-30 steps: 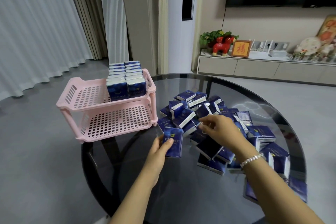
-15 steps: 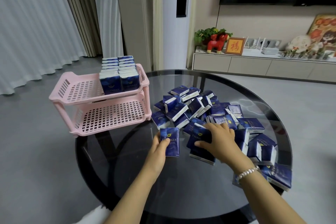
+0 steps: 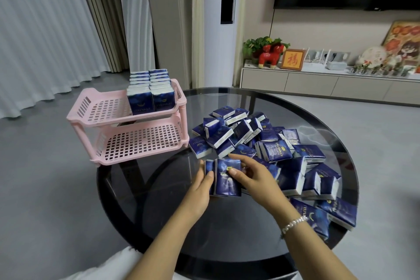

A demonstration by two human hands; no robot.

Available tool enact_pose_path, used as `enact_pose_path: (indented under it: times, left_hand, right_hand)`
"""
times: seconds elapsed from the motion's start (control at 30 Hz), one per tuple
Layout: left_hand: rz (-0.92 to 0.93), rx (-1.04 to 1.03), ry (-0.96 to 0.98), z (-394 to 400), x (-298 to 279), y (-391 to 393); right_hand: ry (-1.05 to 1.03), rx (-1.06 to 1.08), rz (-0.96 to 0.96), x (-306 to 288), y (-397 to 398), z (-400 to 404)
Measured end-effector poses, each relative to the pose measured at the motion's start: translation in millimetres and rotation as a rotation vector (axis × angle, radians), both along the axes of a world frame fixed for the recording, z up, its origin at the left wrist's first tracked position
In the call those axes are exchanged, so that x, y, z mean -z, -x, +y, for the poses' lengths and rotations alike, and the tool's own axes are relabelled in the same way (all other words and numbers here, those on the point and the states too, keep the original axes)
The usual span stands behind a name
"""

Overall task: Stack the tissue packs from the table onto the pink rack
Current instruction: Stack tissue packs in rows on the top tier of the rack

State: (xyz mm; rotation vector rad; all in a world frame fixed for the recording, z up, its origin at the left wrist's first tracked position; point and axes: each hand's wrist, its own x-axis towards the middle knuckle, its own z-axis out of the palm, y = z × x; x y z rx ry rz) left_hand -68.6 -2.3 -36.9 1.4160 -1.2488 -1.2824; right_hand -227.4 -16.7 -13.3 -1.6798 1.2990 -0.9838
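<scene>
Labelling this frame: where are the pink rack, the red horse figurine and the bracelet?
pink rack (image 3: 100, 95): head view, top tier's near-left rim.
red horse figurine (image 3: 270, 57): head view, its body.
bracelet (image 3: 294, 223): head view, beads on right wrist.

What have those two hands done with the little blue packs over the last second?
The right hand took a second tissue pack from the loose pile and brought it left, against the first pack that the left hand was already holding upright. Both hands now hold the pair together. The pink rack and its two rows of packs are unchanged.
</scene>
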Motion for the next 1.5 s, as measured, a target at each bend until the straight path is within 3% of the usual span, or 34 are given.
enact_pose_path:
  times: [0.17,0.3,0.43,0.57,0.8,1.0,1.1,1.33,1.5]
  left_hand:
    - [-0.009,0.085,0.006,5,-3,1]
    - [0.030,0.034,0.026,3,0,-2]
    - [0.079,-0.043,0.057,3,-4,-1]
    - [0.099,-0.059,0.066,4,-7,2]
    - [0.103,-0.089,0.061,3,-5,-2]
    - [0.110,-0.098,0.053,3,-4,-2]
    - [0.114,-0.105,0.060,2,-5,-2]
    - [0.085,-0.109,0.037,4,-5,-8]
    - [0.038,-0.041,-0.020,7,-9,-11]
  right_hand:
    - [0.060,0.011,0.080,4,-11,0]
    - [0.058,0.081,0.121,0,3,-2]
    - [0.166,0.288,0.518,-1,33,-13]
    - [0.056,0.274,0.908,-7,44,-20]
    - [-0.079,0.211,0.945,-10,39,-25]
    - [-0.058,0.221,0.839,-12,40,-17]
    - [-0.063,0.196,0.680,-12,38,-12]
    - [-0.056,0.135,0.101,-16,38,-7]
    - [0.012,-0.020,0.023,-24,37,-6]
